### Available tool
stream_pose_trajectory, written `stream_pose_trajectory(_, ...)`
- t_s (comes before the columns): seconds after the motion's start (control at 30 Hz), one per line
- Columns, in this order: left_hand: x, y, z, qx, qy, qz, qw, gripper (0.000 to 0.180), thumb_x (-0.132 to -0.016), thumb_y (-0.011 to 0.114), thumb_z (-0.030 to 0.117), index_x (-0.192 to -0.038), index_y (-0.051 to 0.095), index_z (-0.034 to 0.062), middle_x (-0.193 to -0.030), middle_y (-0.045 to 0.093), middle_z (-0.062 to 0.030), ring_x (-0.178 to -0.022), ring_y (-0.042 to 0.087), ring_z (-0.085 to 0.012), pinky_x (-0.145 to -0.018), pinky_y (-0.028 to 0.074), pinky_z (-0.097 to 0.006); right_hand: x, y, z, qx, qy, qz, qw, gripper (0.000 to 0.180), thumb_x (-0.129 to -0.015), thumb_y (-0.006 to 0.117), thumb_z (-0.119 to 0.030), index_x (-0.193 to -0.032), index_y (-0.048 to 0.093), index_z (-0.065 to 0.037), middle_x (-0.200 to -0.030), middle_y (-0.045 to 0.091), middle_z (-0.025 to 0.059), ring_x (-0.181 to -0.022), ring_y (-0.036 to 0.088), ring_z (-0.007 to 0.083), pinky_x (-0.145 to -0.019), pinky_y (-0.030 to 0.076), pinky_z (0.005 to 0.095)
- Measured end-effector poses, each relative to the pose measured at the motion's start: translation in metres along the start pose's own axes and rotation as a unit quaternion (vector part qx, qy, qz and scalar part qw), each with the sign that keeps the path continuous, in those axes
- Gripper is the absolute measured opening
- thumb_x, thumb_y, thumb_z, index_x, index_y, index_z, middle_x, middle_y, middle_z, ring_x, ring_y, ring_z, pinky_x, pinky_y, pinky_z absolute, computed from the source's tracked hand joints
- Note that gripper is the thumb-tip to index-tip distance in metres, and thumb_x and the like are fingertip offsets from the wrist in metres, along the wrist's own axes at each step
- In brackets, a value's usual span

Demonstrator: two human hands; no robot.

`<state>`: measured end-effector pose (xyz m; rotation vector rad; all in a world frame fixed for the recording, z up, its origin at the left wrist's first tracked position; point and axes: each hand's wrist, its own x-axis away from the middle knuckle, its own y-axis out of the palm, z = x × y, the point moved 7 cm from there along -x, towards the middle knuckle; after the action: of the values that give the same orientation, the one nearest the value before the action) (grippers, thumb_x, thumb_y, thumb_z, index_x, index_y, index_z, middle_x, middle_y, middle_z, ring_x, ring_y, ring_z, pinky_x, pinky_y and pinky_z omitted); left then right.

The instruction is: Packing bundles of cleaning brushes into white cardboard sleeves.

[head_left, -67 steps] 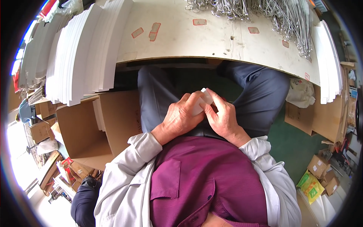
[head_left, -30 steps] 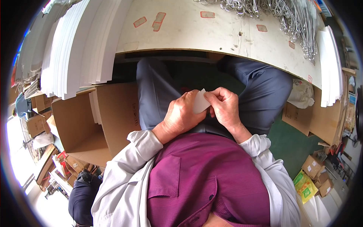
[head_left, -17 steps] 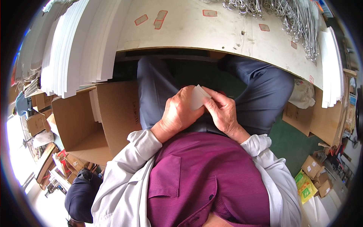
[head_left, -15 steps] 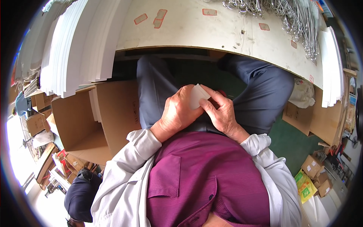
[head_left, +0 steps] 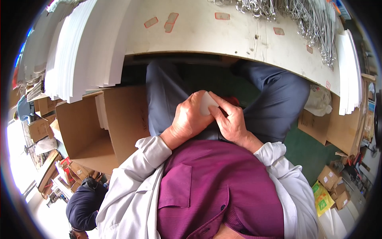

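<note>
Above my lap, my two hands meet around a small white card (head_left: 207,104), possibly several in a thin stack. My left hand (head_left: 188,115) is closed with the card's left side between its fingers. My right hand (head_left: 232,122) pinches the opposite edge, thumb lying on the card's face and fingers behind it. The far sides of the fingers are hidden.
A worktable (head_left: 191,38) bears white sheet stacks (head_left: 73,51) at left and looped metal wires (head_left: 314,28) at far right. An open cardboard box (head_left: 89,127) stands left of my legs, another box (head_left: 338,123) at right. A person (head_left: 85,205) bends at lower left.
The white card has tilted slightly in my hands, and its layered edge shows less. My right fingers have shifted a little left. The person at lower left has moved slightly.
</note>
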<state>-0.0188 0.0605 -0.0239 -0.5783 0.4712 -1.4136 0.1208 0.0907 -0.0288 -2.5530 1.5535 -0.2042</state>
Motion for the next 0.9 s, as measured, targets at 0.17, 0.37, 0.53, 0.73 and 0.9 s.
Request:
stream_pose_trajectory(0.17,-0.007,-0.012,0.017,-0.037,0.068,0.017,0.997,0.065,-0.078,0.082,0.02,-0.132,0.054,-0.0031,-0.106,0.071,-0.0256,-0.095,0.072,-0.043,-0.079,0.062,-0.048,-0.014,-0.012,-0.006,-0.015,-0.012,0.05,0.999,0.03,-0.101,0.067,-0.01,-0.128,0.069,0.004,-0.107,0.077,0.02,-0.093,0.076,0.0201,-0.082,0.059,0.0309)
stream_pose_trajectory(0.37,0.006,-0.064,0.023,-0.12,0.045,-0.068,0.989,0.077,-0.078,0.086,0.02,-0.141,0.048,-0.0018,-0.112,0.069,-0.027,-0.098,0.073,-0.0426,-0.08,0.061,-0.047,-0.057,-0.06,-0.034,0.011,-0.07,0.081,0.994,0.026,-0.1,0.07,-0.011,-0.123,0.069,0.003,-0.087,0.075,0.0114,-0.072,0.07,0.0112,-0.064,0.056,0.0269)
stream_pose_trajectory(0.53,-0.069,-0.13,0.056,-0.222,0.015,0.047,0.974,0.066,-0.083,0.081,0.029,-0.132,0.05,-0.003,-0.095,0.074,-0.0247,-0.086,0.075,-0.0413,-0.074,0.061,-0.048,-0.086,-0.121,-0.086,0.21,-0.247,0.224,0.919,0.016,-0.096,0.072,-0.009,-0.107,0.072,0.001,-0.09,0.073,0.0132,-0.075,0.072,0.0243,-0.068,0.058,0.0338)
stream_pose_trajectory(0.73,-0.188,-0.174,0.035,-0.381,-0.026,0.095,0.919,0.057,-0.089,0.074,0.045,-0.112,0.064,-0.0052,-0.091,0.073,-0.0273,-0.085,0.073,-0.0441,-0.08,0.058,-0.05,-0.114,-0.169,-0.049,0.23,-0.174,0.254,0.923,0.013,-0.097,0.069,-0.009,-0.106,0.072,0.0,-0.095,0.073,0.0136,-0.078,0.071,0.0274,-0.072,0.058,0.0354)
stream_pose_trajectory(0.9,-0.22,-0.152,0.076,-0.347,0.045,0.062,0.935,0.043,-0.094,0.071,0.041,-0.106,0.068,-0.0006,-0.082,0.073,-0.0234,-0.079,0.074,-0.0399,-0.078,0.057,-0.048,-0.11,-0.169,-0.045,0.213,-0.193,0.288,0.914,0.01,-0.096,0.068,-0.009,-0.099,0.072,0.0,-0.095,0.073,0.0135,-0.078,0.07,0.027,-0.069,0.057,0.0354)
